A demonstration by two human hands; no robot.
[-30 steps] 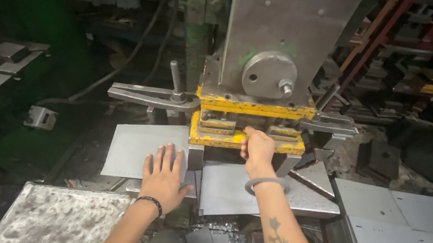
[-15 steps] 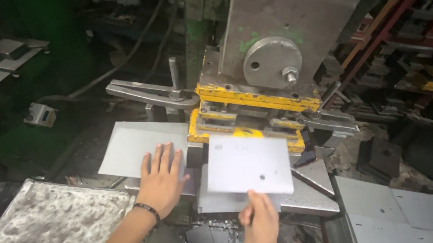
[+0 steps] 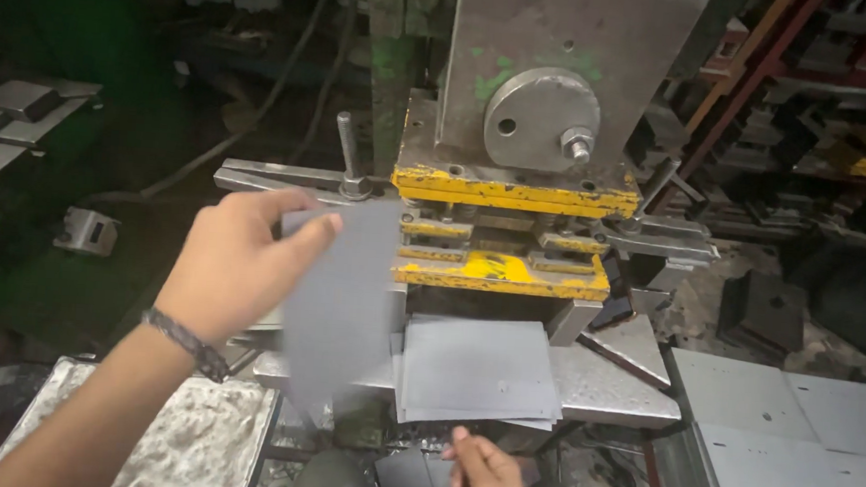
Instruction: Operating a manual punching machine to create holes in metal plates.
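Note:
My left hand [image 3: 237,262] is raised in front of the press and grips a thin grey metal sheet [image 3: 339,303], which is lifted and blurred. A dark bracelet sits on that wrist. My right hand [image 3: 487,472] is low at the bottom edge, below the press table, fingers curled near a dark plate; whether it holds anything is unclear. A small stack of grey metal sheets [image 3: 480,372] lies on the press table [image 3: 615,385] under the yellow die [image 3: 496,272].
The grey press body with a round disc [image 3: 541,120] rises behind. Flat metal sheets [image 3: 791,446] lie at the lower right. A rough metal tray [image 3: 181,439] sits at the lower left. Dark racks stand at the right.
My left hand has lifted a sheet from the left side of the table. My right hand let the punched sheet down onto the stack and dropped below the table edge.

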